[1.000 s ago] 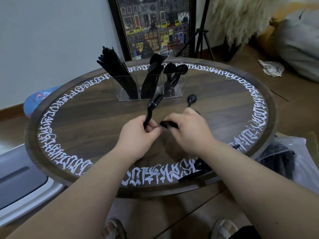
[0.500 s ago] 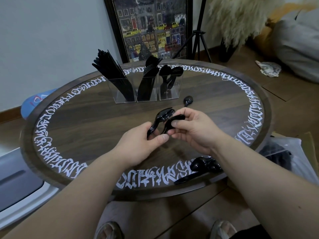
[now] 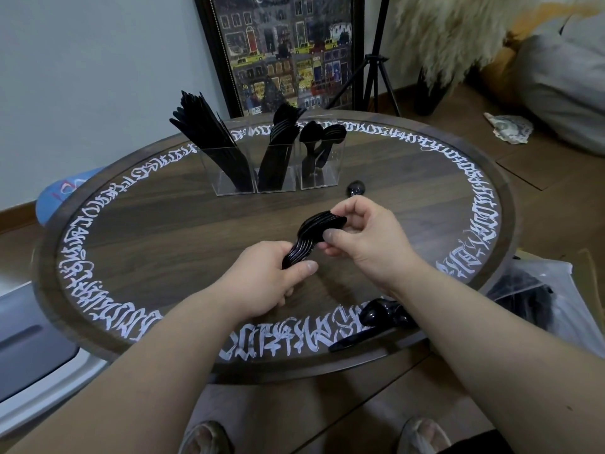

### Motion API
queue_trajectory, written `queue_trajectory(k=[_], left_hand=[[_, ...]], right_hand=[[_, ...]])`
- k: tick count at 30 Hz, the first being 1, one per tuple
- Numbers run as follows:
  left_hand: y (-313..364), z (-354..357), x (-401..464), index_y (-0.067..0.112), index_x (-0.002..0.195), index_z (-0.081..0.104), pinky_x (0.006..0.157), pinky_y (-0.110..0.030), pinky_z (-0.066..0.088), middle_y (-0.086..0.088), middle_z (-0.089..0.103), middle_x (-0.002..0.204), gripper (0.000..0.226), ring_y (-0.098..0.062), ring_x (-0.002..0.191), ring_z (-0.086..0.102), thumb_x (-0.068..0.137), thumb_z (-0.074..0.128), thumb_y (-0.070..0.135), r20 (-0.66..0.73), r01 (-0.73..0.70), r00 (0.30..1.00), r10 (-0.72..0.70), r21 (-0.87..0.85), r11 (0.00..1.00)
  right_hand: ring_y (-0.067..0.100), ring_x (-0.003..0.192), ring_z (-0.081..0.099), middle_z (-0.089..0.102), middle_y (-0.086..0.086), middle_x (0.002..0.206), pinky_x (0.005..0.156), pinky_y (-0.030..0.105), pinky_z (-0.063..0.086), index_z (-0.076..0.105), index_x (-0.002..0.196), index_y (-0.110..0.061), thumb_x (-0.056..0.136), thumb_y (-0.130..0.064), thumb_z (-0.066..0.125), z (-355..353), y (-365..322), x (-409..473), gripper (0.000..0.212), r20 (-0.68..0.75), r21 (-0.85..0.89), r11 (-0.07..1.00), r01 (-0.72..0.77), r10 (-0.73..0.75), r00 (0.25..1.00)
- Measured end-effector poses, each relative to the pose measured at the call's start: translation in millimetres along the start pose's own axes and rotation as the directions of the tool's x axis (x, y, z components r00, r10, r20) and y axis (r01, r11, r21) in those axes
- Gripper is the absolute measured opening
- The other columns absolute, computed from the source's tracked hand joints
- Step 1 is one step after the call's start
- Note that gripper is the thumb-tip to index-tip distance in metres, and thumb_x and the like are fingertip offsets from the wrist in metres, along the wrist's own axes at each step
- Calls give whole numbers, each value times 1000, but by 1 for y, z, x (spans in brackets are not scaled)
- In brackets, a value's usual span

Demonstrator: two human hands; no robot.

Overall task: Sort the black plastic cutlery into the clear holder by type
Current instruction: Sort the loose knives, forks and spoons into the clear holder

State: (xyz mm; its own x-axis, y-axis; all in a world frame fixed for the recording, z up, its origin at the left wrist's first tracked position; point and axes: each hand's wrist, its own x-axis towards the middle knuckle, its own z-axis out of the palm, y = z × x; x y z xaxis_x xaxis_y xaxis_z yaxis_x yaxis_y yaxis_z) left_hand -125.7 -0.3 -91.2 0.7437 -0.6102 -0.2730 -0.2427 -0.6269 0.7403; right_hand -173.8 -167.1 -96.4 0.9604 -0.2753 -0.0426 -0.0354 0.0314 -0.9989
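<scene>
A nested stack of black plastic spoons (image 3: 314, 235) is held above the middle of the round table (image 3: 163, 231). My left hand (image 3: 265, 278) grips the stack's handles. My right hand (image 3: 363, 234) pinches the spoon bowls between thumb and fingers. The clear holder (image 3: 278, 165) stands at the table's far side with three compartments: knives on the left, forks in the middle, spoons on the right. One loose spoon (image 3: 356, 188) lies just right of the holder. More loose spoons (image 3: 379, 317) lie at the near edge, partly under my right forearm.
A clear plastic bag (image 3: 537, 299) with black cutlery sits off the table's right edge. A framed picture (image 3: 284, 50) and a tripod (image 3: 376, 60) stand behind the table. A grey-white object (image 3: 29, 355) lies low on the left. My feet show below the table.
My hands have brought separate spoons together into one nested stack. The right hand moved from the table surface up onto the spoon bowls. The view shifted slightly.
</scene>
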Motion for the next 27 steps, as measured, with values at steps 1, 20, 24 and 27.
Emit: queue_trajectory(k=[1, 20, 24, 27], left_hand=[[0, 0, 0, 25, 90, 62, 57, -23, 48, 10, 59, 57, 16, -1, 51, 55, 91, 57, 41, 2, 8, 1000, -8, 3, 1000], [18, 21, 12, 33, 117, 54, 86, -31, 46, 13, 56, 104, 24, -8, 99, 54, 95, 50, 40, -177, -142, 961, 214, 352, 925], [9, 11, 30, 32, 143, 36, 108, -35, 31, 9, 38, 141, 56, -14, 133, 30, 91, 51, 50, -272, -37, 943, 193, 490, 871], [-3, -4, 56, 27, 148, 29, 115, -44, 25, 2, 26, 154, 63, -21, 142, 18, 93, 47, 51, -274, 27, 951, 146, 541, 840]], right_hand=[[20, 70, 71, 67, 11, 90, 67, 31, 59, 54, 91, -13, 82, 9, 64, -1, 1, 0, 26, -10, -28, 1000, 12, -12, 1000], [7, 85, 67, 68, -13, 94, 87, 38, 54, 65, 108, -28, 88, 0, 58, -43, -5, -13, 35, 14, -484, 846, 222, -246, 969], [12, 86, 66, 66, -15, 87, 84, 41, 54, 60, 102, -35, 92, -8, 55, -57, -8, -10, 30, -214, -523, 839, 148, -298, 930], [14, 84, 66, 64, -13, 90, 80, 38, 56, 57, 108, -34, 95, -12, 53, -70, -21, -2, 27, -365, -482, 869, 110, -313, 877]])
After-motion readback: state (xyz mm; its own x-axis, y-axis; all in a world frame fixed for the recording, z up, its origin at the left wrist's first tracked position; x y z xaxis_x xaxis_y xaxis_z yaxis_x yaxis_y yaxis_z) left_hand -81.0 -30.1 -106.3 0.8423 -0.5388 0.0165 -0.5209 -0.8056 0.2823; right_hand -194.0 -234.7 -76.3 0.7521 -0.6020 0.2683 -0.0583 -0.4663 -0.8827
